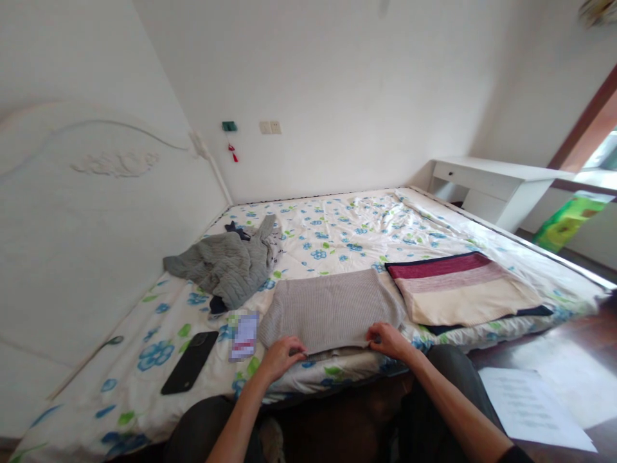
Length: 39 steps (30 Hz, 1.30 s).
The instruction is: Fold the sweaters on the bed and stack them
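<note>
A folded grey ribbed knit garment (pixel 332 308) lies flat near the front edge of the bed. My left hand (pixel 284 357) pinches its near edge at the left corner, with thumb and fingers together. At the right end of that same edge, my right hand (pixel 388 341) also pinches the knit fabric. To the right lies a folded striped garment (pixel 463 289) in dark red, pink and cream, with dark fabric showing beneath it. A rumpled grey cable-knit sweater (pixel 231 263) is at the back left.
A black phone (pixel 189 363) and a blurred-out card (pixel 244 335) lie on the floral bedsheet (pixel 318 225), left of my hands. Printed paper (pixel 535 408) is at the lower right. A white desk (pixel 491 177) stands beyond the bed; the headboard (pixel 96 225) is at left.
</note>
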### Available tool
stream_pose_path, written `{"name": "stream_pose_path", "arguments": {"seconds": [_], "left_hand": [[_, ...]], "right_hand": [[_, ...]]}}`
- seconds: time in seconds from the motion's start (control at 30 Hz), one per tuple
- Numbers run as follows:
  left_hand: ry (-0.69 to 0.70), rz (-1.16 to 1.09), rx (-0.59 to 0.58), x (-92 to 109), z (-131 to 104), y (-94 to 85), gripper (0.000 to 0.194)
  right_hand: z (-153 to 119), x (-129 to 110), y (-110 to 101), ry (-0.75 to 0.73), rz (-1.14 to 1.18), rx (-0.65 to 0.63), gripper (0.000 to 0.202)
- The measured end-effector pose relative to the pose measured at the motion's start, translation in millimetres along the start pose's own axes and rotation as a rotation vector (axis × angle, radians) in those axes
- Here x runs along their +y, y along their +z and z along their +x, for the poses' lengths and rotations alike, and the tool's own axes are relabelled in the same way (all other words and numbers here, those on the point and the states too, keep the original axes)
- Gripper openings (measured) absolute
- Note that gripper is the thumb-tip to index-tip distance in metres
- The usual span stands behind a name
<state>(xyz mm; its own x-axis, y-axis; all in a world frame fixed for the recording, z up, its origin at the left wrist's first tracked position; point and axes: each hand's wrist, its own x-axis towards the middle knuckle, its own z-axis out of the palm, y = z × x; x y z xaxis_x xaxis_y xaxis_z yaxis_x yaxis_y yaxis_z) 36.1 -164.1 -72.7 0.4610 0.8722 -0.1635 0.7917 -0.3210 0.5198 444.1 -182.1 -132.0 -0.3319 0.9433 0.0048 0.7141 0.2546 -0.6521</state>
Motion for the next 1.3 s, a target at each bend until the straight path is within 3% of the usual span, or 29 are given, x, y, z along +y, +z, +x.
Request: {"name": "stream_pose_path", "arguments": {"seconds": [0.1, 0.2, 0.27, 0.4, 0.53, 0.63, 0.73, 0.87, 1.03, 1.1, 1.2, 1.3], "left_hand": [[0.018, 0.133, -0.068, -0.5, -1.0, 6.3, 0.022], [0.001, 0.088, -0.023, -11.7, 2.3, 0.8, 0.025], [-0.050, 0.076, 0.091, -26.7, 6.3, -12.2, 0.029], [-0.250, 0.232, 0.341, -63.4, 16.2, -42.7, 0.037], [-0.489, 0.397, 0.413, -86.1, 27.8, -50.1, 0.055], [-0.547, 0.421, 0.339, -89.2, 38.9, -43.2, 0.068], [-0.535, 0.409, 0.250, -90.7, 49.6, -43.0, 0.063], [-0.558, 0.395, 0.153, -103.6, 56.8, -56.5, 0.053], [-0.588, 0.398, 0.086, -122.7, 61.8, -58.9, 0.052], [-0.576, 0.402, 0.089, -125.6, 67.7, -54.6, 0.063], [-0.499, 0.409, 0.184, -123.9, 81.3, -47.3, 0.078], [-0.335, 0.402, 0.338, -115.9, 98.0, -36.5, 0.072]], "right_hand": [[0.6, 5.2, 2.2, 0.007, -0.008, -0.083, 0.018], [8.5, 21.1, -8.1, 0.040, 0.134, -0.097, 0.027], [17.3, 38.2, -23.5, 0.124, 0.177, 0.024, 0.037], [34.0, 80.2, -57.8, 0.397, 0.055, 0.335, 0.036], [45.1, 106.2, -66.5, 0.544, 0.024, 0.357, 0.045], [54.3, 105.5, -56.6, 0.542, -0.023, 0.266, 0.052], [63.0, 98.4, -49.6, 0.574, -0.140, 0.232, 0.051], [66.6, 102.2, -57.6, 0.624, -0.202, 0.204, 0.036], [64.3, 119.9, -65.1, 0.679, -0.184, 0.120, 0.036], [68.0, 119.9, -63.0, 0.658, -0.215, 0.112, 0.041], [82.2, 107.7, -56.7, 0.616, -0.287, 0.219, 0.055], [106.5, 82.8, -43.2, 0.515, -0.330, 0.327, 0.060]]}}
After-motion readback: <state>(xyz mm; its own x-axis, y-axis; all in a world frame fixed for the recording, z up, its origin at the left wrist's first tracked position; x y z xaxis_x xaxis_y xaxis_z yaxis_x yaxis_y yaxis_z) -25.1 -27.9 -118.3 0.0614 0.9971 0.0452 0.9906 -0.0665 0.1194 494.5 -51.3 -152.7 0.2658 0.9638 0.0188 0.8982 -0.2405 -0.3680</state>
